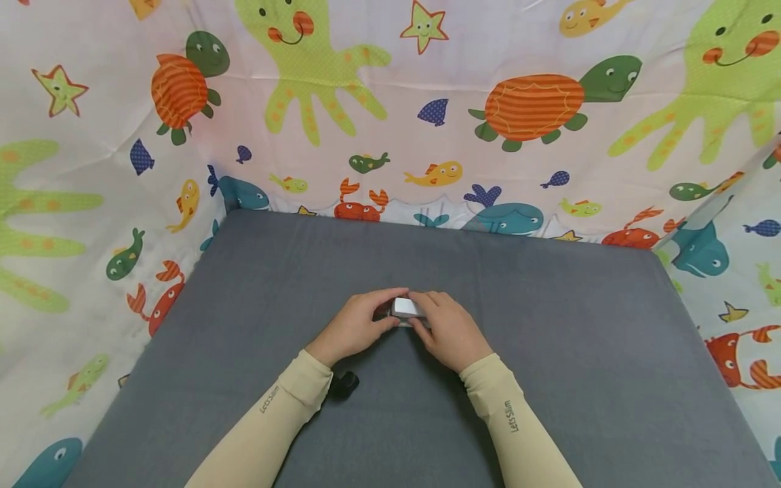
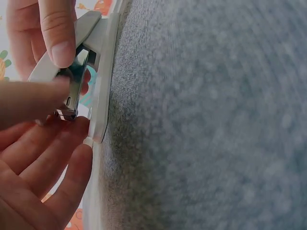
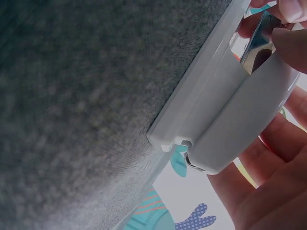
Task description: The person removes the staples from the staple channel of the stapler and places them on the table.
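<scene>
A white-and-grey stapler (image 1: pixel 405 309) sits on the grey table between the two hands. Its upper arm (image 3: pixel 244 115) is raised from the long base (image 2: pixel 101 91), and the shiny metal magazine (image 2: pixel 79 86) shows between them. The left hand (image 1: pixel 358 325) pinches the magazine's end between thumb and fingers, as the left wrist view shows. From the other side, the right hand (image 1: pixel 450 329) grips the upper arm, thumb on the near side and fingers behind. The stapler's inside is partly hidden by the thumbs.
A small black object (image 1: pixel 346 384) lies beside the left sleeve, partly covered by it. The grey tabletop (image 1: pixel 579 339) extends around the hands. Curtains (image 1: pixel 390 135) printed with sea animals enclose its back and sides.
</scene>
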Tool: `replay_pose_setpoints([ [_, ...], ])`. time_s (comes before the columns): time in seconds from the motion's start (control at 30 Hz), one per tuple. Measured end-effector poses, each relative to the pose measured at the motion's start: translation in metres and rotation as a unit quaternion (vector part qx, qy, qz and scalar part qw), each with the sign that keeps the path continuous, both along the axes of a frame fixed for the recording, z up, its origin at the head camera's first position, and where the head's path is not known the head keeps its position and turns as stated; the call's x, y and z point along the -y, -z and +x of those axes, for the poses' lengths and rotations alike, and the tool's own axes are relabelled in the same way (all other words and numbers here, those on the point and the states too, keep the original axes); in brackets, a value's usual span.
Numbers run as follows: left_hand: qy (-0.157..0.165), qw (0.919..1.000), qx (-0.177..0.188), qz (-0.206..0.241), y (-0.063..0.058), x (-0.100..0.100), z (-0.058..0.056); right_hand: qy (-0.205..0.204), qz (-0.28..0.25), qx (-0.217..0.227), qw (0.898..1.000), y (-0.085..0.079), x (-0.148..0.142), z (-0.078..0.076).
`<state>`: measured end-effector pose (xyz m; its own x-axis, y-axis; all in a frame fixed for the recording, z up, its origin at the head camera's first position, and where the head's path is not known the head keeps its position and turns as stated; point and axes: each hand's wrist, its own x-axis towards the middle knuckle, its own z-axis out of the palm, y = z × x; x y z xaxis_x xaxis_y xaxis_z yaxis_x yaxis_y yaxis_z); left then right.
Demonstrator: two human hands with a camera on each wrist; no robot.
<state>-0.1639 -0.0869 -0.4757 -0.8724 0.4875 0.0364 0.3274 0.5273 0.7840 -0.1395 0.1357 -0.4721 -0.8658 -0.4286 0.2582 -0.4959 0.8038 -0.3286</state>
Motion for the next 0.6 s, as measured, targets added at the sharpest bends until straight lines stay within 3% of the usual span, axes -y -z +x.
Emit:
replay_pose_setpoints([
  [0.6, -0.01, 0.9995, -0.027, -0.01, 0.0062, -0.0023, -0.0021, -0.011, -0.008, -0.027, 1.0, 0.002, 0.0001, 0.0008],
])
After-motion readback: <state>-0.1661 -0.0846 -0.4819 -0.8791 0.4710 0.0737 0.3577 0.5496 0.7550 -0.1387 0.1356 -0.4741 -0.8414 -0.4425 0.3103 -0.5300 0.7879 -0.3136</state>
